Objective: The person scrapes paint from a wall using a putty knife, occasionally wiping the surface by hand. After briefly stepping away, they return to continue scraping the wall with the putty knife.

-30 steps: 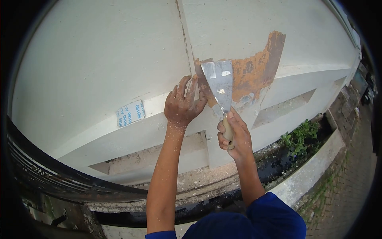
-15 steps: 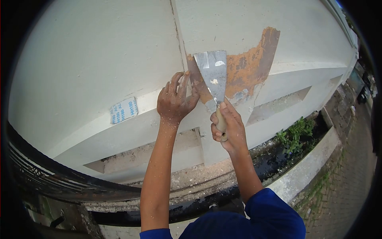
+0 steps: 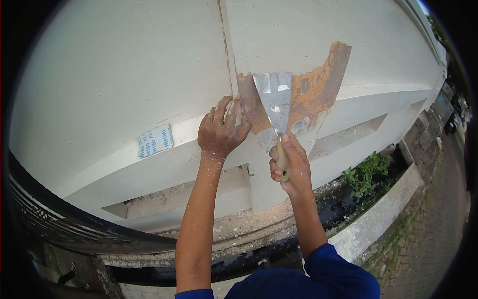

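Note:
My right hand (image 3: pixel 294 164) is wrapped round the handle of a putty knife (image 3: pixel 279 102), whose wide metal blade points up over the bare patch (image 3: pixel 313 84) on the pale wall (image 3: pixel 164 60). White specks mark the blade. The patch shows orange and grey-brown where the paint is gone. To the left, my left hand (image 3: pixel 221 129) rests by the wall's vertical seam with fingers apart and nothing in it. Dust and small flecks cover its skin. A piece of sandpaper (image 3: pixel 156 141) with blue print on its back lies on the wall ledge, left of my left hand.
Below the wall runs a dark drain channel (image 3: pixel 234 259) with a concrete edge. Green plants (image 3: pixel 368 174) grow in it at the right. A dark metal grille (image 3: pixel 55 214) curves along the lower left, and a paved path (image 3: pixel 423 249) lies at the far right.
The putty knife and my right hand sit slightly lower and to the right in view. The patch has also shifted down a little. My left hand stays by the seam, fingers still apart.

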Available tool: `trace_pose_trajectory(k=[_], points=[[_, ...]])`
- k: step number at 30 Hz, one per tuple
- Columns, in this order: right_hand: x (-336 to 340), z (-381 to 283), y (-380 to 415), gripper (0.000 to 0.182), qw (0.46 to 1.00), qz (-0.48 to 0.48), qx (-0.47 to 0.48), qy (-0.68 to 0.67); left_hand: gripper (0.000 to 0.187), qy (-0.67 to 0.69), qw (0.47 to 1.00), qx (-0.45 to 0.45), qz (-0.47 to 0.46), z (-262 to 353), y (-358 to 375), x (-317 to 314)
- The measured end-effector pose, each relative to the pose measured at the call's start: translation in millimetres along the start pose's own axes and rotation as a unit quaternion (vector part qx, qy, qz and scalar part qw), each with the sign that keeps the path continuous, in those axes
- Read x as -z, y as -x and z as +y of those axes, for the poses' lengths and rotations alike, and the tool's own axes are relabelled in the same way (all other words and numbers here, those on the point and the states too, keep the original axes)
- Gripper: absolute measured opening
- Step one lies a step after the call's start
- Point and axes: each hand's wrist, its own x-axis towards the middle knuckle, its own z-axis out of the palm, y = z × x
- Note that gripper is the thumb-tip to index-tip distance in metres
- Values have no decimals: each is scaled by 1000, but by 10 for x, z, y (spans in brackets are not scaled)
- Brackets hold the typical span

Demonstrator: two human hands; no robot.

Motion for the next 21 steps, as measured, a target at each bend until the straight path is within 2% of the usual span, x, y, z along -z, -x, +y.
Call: trace_pose_trajectory(k=[8, 11, 21], points=[[-20, -29, -28, 42, 1000, 23, -1, 20, 41, 0, 1000, -13, 18, -34, -15, -37], [-109, -98, -93, 42, 1000, -12, 13, -3, 40, -7, 1000, -12, 11, -9, 20, -2], [-79, -115, -21, 44, 1000, -3, 4, 21, 37, -8, 1000, -4, 16, 3, -7, 7]])
